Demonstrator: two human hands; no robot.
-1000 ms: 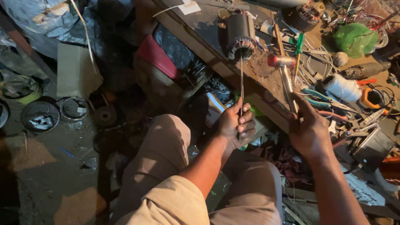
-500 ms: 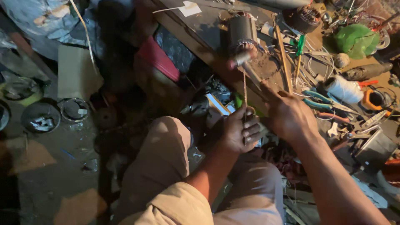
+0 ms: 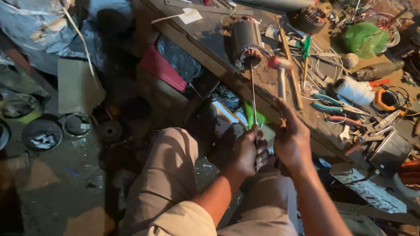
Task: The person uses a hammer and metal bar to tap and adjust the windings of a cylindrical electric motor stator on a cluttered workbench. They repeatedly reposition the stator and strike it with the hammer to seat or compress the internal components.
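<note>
Hands grasp tools: left hand [image 3: 247, 150] a thin rod [image 3: 253, 94], right hand [image 3: 292, 140] a hammer [image 3: 281, 72], pliers [image 3: 327, 102] nearby.

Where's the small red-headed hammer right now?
In the head view, the hammer is in the right hand, its red head raised just right of the motor stator on the workbench.

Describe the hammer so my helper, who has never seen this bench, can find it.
Start at the workbench and find the motor stator with copper windings. Just beside its near end is the hammer, gripped by the right hand. Its red head and pale handle set it apart from the thin rod.
</note>
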